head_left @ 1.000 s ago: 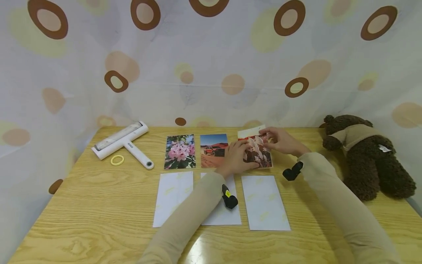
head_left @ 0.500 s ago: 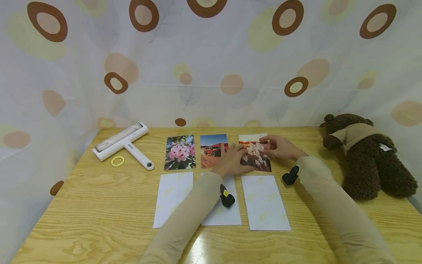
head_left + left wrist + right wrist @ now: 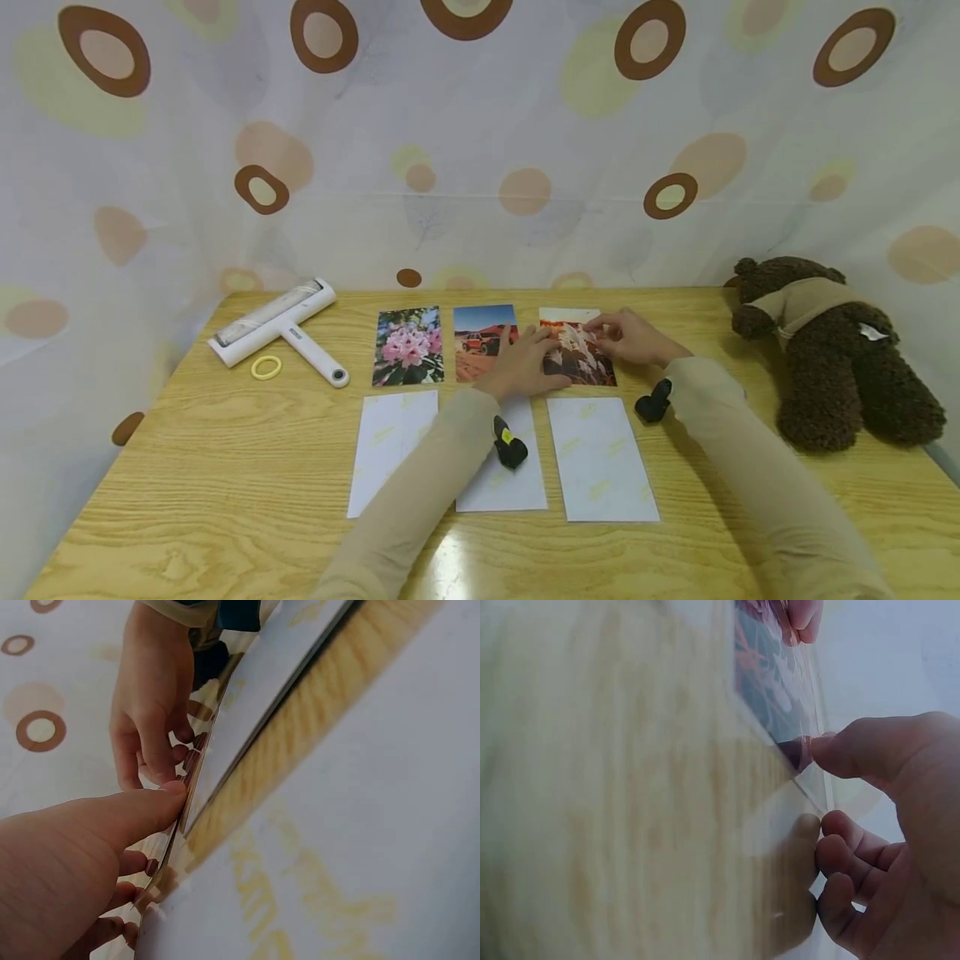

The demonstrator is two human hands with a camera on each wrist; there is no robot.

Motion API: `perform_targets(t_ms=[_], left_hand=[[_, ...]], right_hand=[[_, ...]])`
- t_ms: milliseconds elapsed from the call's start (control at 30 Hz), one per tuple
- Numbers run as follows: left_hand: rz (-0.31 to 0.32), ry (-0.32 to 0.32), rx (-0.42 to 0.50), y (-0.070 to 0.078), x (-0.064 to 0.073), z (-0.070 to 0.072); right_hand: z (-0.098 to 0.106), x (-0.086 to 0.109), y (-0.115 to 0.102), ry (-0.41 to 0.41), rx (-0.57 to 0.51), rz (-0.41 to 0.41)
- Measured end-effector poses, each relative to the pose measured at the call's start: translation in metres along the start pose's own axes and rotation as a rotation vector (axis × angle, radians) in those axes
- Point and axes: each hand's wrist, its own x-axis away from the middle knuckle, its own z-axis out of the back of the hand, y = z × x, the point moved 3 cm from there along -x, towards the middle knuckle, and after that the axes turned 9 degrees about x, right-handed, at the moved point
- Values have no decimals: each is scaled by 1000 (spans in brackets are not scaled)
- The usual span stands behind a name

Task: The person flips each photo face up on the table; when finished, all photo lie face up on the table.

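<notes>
A photo of pale reeds on red ground [image 3: 577, 367] lies at the right end of a row of three, between the two hands. My left hand [image 3: 522, 364] reaches across the truck photo [image 3: 467, 362], its fingertips and thumb touching the reed photo's left side. On the other side, the thumb of my right hand [image 3: 633, 337] touches the photo's right edge. In the right wrist view, that thumb [image 3: 847, 754] is on the photo [image 3: 772, 682] near a corner, while the other fingers [image 3: 844, 855] rest loosely bent on the table.
Left of the truck photo lies a pink flower photo [image 3: 408, 346]. In front are three white sheets with faint yellow marks [image 3: 603, 458]. A white lint roller [image 3: 273, 325] and a yellow ring [image 3: 266, 367] are at left, a brown teddy bear [image 3: 825, 350] at right.
The reed photo, tilted a second ago with its upper edge farther back, has come down flat and nearer, into line with the other photos. Both hands have stayed at its sides.
</notes>
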Motion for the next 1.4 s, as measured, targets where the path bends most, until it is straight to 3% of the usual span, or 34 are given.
perform_targets(t_ms=[133,333,533,767,1000,1200,1400], left_hand=[[11,-5,43,-8,3,1],[4,1,118,-12,9,5],[-16,-13,149,-11,30,14],[-20,71,187,-25,72,26],[-7,138,93,-37,128,26],[33,181,130,-48,171,34],[67,224,114,-62,202,41]], right_hand=[[-4,-4,-4,12,16,-17],[-6,-2,-17,147,41,-90],[-15,-2,-42,181,26,0],[-28,-7,-84,181,56,126],[-48,-4,-131,163,134,305],[-61,-14,-159,87,141,339],[-64,-27,-182,56,156,420]])
